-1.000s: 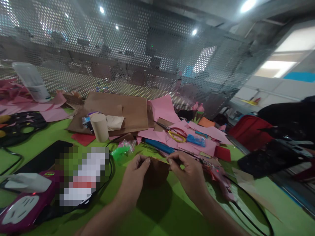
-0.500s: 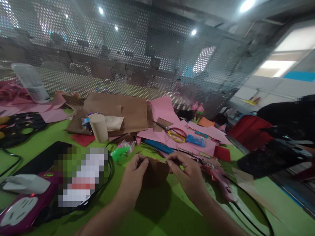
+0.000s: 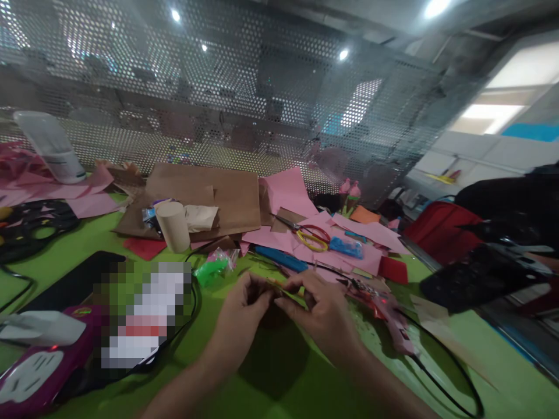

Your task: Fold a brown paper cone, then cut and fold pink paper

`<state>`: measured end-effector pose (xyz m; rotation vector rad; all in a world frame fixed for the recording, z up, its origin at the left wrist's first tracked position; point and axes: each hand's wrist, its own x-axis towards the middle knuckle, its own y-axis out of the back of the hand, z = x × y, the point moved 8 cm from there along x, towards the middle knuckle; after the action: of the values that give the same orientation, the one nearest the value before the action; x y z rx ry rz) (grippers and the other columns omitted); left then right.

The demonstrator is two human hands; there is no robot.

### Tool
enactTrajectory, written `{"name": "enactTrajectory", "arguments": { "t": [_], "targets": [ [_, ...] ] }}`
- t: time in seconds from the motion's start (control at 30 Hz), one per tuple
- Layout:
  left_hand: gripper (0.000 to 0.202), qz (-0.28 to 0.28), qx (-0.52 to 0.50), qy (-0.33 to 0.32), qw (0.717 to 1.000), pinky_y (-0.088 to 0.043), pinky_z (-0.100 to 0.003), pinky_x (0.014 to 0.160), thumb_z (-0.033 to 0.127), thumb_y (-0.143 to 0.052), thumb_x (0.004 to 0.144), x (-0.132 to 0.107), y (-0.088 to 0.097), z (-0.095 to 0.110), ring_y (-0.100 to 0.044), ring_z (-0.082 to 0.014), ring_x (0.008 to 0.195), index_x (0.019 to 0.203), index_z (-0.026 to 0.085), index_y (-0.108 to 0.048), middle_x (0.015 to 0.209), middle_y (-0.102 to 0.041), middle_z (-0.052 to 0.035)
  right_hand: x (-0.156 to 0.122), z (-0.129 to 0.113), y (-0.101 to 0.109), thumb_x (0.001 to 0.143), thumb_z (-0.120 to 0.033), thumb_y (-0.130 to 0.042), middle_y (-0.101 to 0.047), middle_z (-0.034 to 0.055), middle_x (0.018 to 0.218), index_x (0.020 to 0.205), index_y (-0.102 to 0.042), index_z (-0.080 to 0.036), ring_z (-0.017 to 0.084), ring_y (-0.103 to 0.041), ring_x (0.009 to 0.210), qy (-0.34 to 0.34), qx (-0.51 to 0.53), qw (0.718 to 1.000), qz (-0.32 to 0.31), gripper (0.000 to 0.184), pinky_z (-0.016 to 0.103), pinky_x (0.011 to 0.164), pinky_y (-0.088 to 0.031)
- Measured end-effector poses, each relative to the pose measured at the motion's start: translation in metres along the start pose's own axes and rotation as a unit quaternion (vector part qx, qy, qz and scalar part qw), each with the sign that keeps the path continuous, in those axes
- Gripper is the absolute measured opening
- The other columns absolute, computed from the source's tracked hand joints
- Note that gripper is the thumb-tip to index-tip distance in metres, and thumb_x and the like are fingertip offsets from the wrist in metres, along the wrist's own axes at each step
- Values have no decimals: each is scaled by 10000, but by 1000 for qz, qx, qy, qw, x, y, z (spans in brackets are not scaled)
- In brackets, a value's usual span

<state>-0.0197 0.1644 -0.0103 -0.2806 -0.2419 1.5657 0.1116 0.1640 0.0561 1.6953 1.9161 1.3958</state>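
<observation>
My left hand (image 3: 245, 311) and my right hand (image 3: 322, 307) meet over the green tabletop, fingertips almost touching. Between them they pinch a small piece of brown paper (image 3: 276, 283); its upper edge catches a yellowish light, while the fingers and shadow hide most of it. Just beyond my fingers lies a long blue tool (image 3: 282, 258), its exact kind unclear. To the right of my right hand rests a pink glue gun (image 3: 399, 331) with a black cord and a small red light. A bright green item in clear plastic (image 3: 213, 269) is beyond my left hand.
Scissors (image 3: 312, 237) lie on pink paper (image 3: 290, 189) at the back. A cardboard tube (image 3: 173, 227) stands before brown cardboard (image 3: 205, 198). On the left are a purple power strip (image 3: 41, 372), a black phone-like slab (image 3: 74, 285) and a white bottle (image 3: 52, 148).
My hands have drawn closer together, the right one moving left. The brown paper, earlier stretched and hanging between them, is now mostly hidden by my fingers.
</observation>
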Motion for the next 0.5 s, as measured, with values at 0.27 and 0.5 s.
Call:
{"name": "enactTrajectory", "arguments": {
  "t": [0.27, 0.5],
  "targets": [
    [184, -13, 12, 25, 1000, -416, -255, 679, 321, -689, 697, 0, 0, -4, -554, -166, 743, 756, 184, -581, 747, -610, 7, -2, 6, -3, 824, -152, -623, -637, 16, 753, 779, -647, -190, 168, -580, 705, -5, 14, 1000, 1, 63, 271, 635, -399],
    [236, -37, 48, 66, 996, -384, -245, 619, 408, -646, 730, -1, -4, -9, -513, -163, 677, 710, 175, -623, 686, -590, 5, 0, 3, -3, 857, -160, -597, -642, 18, 801, 820, -644, -202, 169, -584, 748, 5, 21, 1000, -6, 73, 272, 663, -412]
  ]
}}
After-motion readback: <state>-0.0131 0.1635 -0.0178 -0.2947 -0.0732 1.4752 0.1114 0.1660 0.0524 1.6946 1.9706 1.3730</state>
